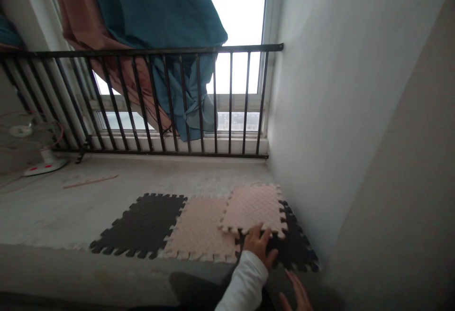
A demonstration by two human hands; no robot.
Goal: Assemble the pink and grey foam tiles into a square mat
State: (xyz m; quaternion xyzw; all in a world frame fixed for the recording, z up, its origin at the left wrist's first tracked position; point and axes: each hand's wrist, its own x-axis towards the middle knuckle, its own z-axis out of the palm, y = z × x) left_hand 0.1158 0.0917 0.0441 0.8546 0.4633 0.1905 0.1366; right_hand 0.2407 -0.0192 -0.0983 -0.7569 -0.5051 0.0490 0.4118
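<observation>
My left hand [258, 244], in a white sleeve, reaches to the front edge of a light pink foam mat tile [254, 206]. Its fingers are spread and their tips touch that edge, with the thumb apart. The pink tile lies askew over a beige foam tile [199, 235] and a black foam tile [295, 249] at the wall, hiding part of both. Lower down, my right hand [297, 292] is partly cut off by the frame; its fingers are stretched apart and hold nothing. A second black tile [145, 225] joins the beige one on the left.
The tiles lie on a pale concrete ledge [46, 216] beside a white wall [327, 112]. A dark metal railing [185, 152] runs before the window, with a blue curtain [159, 7] and a pink curtain [81, 12]. A fan [46, 161] and a thin strip [90, 181] are to the left.
</observation>
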